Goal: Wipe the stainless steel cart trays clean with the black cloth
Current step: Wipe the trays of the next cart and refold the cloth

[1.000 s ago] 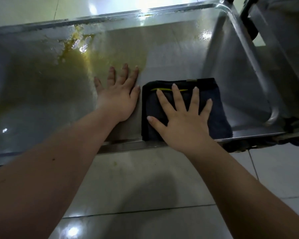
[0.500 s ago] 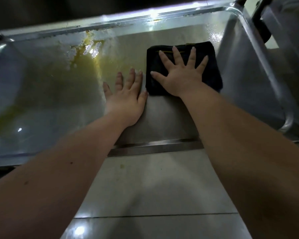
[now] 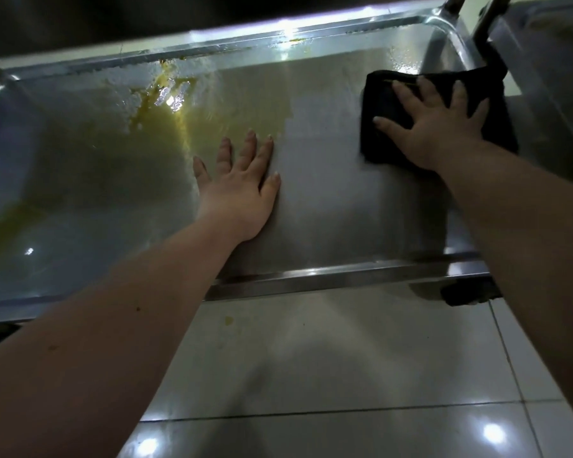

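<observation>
A stainless steel cart tray (image 3: 328,279) spans the view. A yellowish greasy film with white foam (image 3: 153,104) covers its left and back part; the right part looks dull and wiped. My right hand (image 3: 434,127) presses flat, fingers spread, on the folded black cloth (image 3: 384,133) in the tray's far right corner. My left hand (image 3: 239,186) rests flat on the tray floor near the middle, at the edge of the yellow film.
A second steel surface (image 3: 549,61) and cart uprights (image 3: 487,18) stand at the right. A black caster (image 3: 467,292) shows under the tray's near right corner. Glossy floor tiles (image 3: 311,375) lie in front, with a small yellow spot (image 3: 228,320).
My right hand has pushed the cloth from the tray's near edge up to the back, then right into the far corner. My left hand has stayed flat in the middle.
</observation>
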